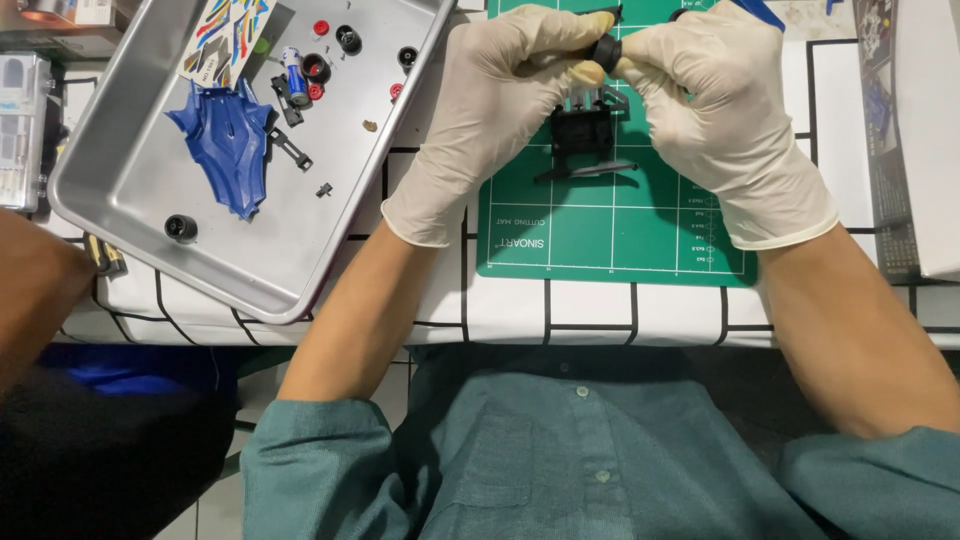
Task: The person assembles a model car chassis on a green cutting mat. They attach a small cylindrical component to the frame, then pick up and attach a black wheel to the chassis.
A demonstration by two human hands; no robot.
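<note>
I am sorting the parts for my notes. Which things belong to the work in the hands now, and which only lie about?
In hand:
left hand
right hand
small black wheel
black chassis
green cutting mat

Lying about:
metal tray
blue car body
sticker sheet
loose black wheel

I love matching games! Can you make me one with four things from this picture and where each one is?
Things:
1. blue car shell
2. small black wheel
3. black car frame
4. sticker sheet

Places:
A. pinched between the hands
B. top corner of the metal tray
C. middle of the tray
D. over the green mat, under the hands

Pairs: 1-C, 2-A, 3-D, 4-B
</note>
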